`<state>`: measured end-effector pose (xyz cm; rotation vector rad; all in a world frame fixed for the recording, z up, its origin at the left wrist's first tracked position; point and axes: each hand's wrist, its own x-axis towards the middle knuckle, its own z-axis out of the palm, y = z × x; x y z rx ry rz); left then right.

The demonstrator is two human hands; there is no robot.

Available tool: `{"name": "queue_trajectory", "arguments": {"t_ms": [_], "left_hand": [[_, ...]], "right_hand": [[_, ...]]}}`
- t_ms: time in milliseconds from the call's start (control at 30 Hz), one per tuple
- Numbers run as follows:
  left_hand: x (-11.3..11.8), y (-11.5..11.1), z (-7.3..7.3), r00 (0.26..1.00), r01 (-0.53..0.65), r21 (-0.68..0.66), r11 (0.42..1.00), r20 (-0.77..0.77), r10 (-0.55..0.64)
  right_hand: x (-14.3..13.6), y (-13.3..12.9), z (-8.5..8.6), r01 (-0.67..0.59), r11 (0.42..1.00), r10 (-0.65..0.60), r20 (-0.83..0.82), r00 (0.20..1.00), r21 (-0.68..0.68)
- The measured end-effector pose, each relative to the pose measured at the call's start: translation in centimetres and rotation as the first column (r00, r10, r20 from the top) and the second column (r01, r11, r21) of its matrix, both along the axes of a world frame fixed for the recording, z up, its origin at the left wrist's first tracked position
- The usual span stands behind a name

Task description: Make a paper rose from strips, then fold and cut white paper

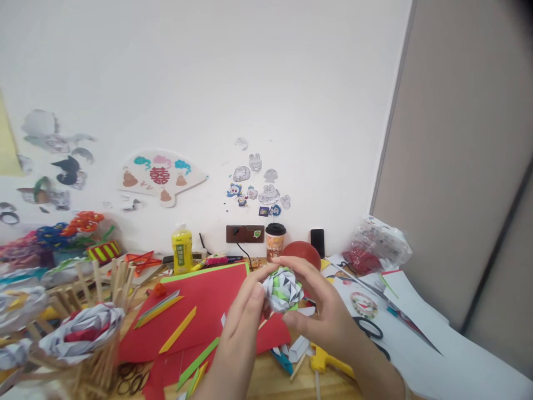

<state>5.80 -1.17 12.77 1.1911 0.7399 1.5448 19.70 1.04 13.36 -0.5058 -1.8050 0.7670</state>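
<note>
Both my hands hold a small folded paper flower, white and grey with green strips, raised above the desk. My left hand pinches its left side with the fingertips. My right hand curls around its right side and top. Below them lie red paper sheets with loose yellow and green paper strips on top.
A yellow glue gun and scissors lie at the right on white sheets. A yellow bottle, a paper cup, a phone and a plastic bag stand along the wall. A wooden-stick basket with paper flowers is left.
</note>
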Motion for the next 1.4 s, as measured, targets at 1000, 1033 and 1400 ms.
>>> {"name": "queue_trajectory", "arguments": {"t_ms": [1000, 1033, 1400], "left_hand": [[-2.9, 2.7, 1.4, 0.958, 0.068, -0.156, 0.985, 0.285, -0.021], [-3.1, 2.8, 1.4, 0.957, 0.062, -0.153, 0.986, 0.29, -0.015], [-3.9, 4.5, 0.0, 0.982, -0.054, 0.059, 0.997, 0.183, 0.043]], "right_hand": [[-3.1, -0.5, -2.3, -0.203, 0.773, 0.218, -0.048, 0.975, -0.601], [-3.4, -0.8, -2.2, -0.231, 0.75, 0.235, -0.077, 0.969, -0.619], [-3.4, -1.1, -1.9, -0.187, 0.749, 0.216, -0.033, 0.976, -0.635]]}}
